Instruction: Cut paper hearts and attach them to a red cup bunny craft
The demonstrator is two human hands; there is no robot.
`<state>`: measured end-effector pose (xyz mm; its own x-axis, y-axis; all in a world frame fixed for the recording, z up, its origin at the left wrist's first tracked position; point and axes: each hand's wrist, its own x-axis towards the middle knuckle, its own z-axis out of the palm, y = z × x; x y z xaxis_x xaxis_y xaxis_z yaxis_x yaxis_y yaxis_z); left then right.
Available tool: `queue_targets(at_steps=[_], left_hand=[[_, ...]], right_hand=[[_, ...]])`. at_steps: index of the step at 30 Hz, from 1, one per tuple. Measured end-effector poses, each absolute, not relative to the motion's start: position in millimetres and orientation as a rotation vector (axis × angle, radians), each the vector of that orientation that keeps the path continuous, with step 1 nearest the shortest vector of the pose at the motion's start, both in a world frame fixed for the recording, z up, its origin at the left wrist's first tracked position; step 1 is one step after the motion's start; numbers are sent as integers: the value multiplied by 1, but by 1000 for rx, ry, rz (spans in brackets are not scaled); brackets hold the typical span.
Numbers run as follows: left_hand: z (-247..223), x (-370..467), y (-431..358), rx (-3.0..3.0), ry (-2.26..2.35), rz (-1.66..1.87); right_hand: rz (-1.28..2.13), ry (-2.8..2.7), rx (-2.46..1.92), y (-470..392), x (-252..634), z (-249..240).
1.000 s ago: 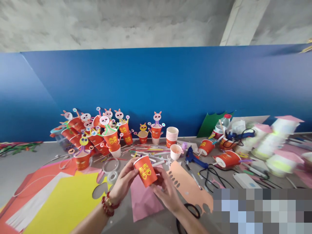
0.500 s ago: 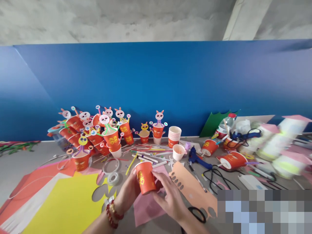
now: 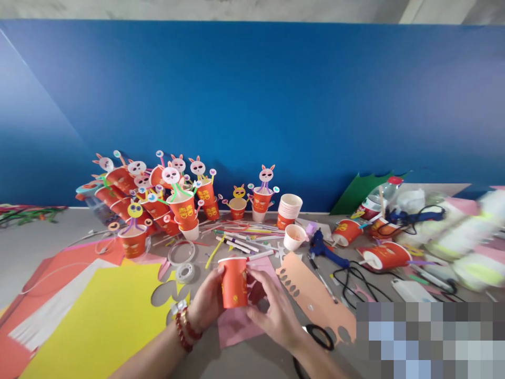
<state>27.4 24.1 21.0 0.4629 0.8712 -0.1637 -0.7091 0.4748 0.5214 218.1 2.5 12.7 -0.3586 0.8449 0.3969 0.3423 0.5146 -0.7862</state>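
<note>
A red paper cup (image 3: 235, 284) stands nearly upright between my two hands, its white rim at the top. My left hand (image 3: 209, 300) is wrapped round its left side; red bead bracelets sit on that wrist. On the cup's right side my right hand (image 3: 272, 308) grips with thumb and fingers curved round it. Small gold print shows near the bottom of the cup. Beneath the hands lies a pink paper sheet (image 3: 236, 334). Black-handled scissors (image 3: 320, 337) rest just right of my right wrist, partly hidden.
Several red cups with bunny figures (image 3: 183, 205) crowd the back left. A stack of paper cups (image 3: 290, 208) and a blue glue gun (image 3: 325, 250) stand behind. Yellow paper (image 3: 98, 316) covers the left, cut orange paper (image 3: 315, 300) the right. A black cable (image 3: 355, 276) loops there.
Between my hands the cup has turned, so the large gold character has moved out of view to a plainer red side. My view has tilted down.
</note>
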Motion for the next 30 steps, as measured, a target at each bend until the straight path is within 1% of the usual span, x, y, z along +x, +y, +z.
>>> queue_targets(at_steps=[10,20,23,30], left_hand=[[21,28,24,322,466,1033],[25,16,19,44,193,948],[24,16,18,45,203,884],[24,22,19,159,164,898]], right_hand=[[926,-1867,-947,4,218,16],[901,-1868,-978,4,219,18],[919,-1858,-956,4,218,16],[934,-1873,-892,4,220,17]])
